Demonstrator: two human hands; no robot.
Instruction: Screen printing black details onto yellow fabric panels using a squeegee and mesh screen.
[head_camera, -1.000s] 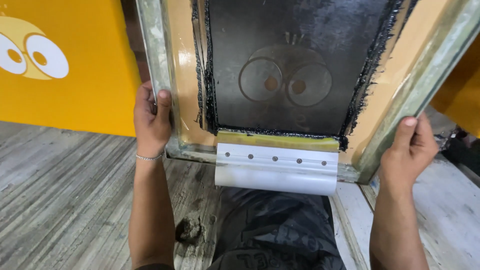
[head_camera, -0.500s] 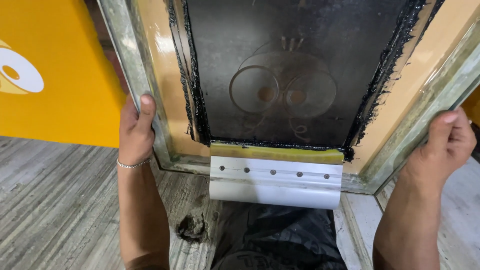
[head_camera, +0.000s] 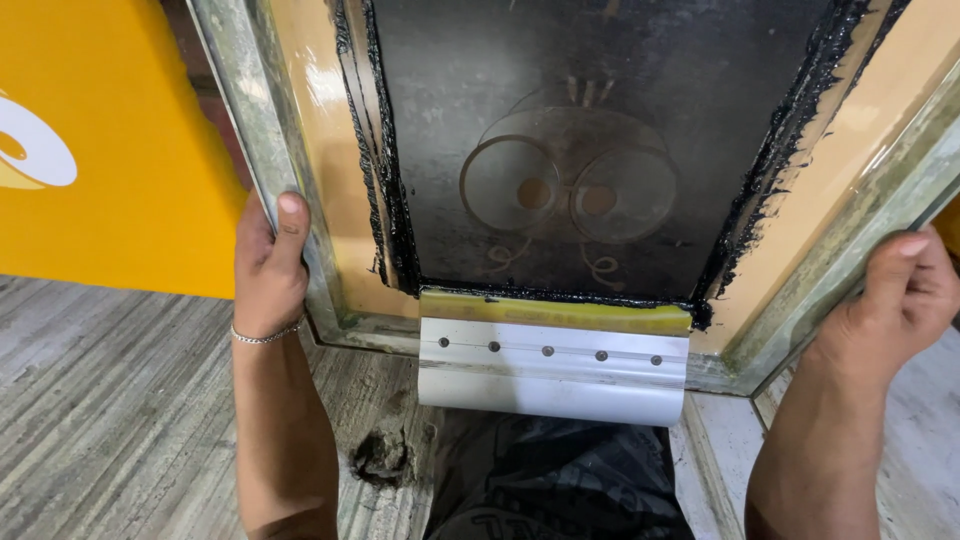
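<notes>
Head view: both hands (head_camera: 268, 262) (head_camera: 900, 300) grip screen frame (head_camera: 262, 130).

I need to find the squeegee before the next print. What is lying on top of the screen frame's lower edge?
A squeegee with a metal handle and yellow blade rests there, against black ink. The frame rail beneath it is hidden.

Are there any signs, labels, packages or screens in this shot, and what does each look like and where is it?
Printing screen frame: centre, tilted up, left hand and right hand gripping its side rails; pale metal rim, tan border, black inked mesh with a faint two-circle design.
Yellow panel: far left, flat, bright yellow with a white rounded shape at its edge.
No labels or packages show.
</notes>
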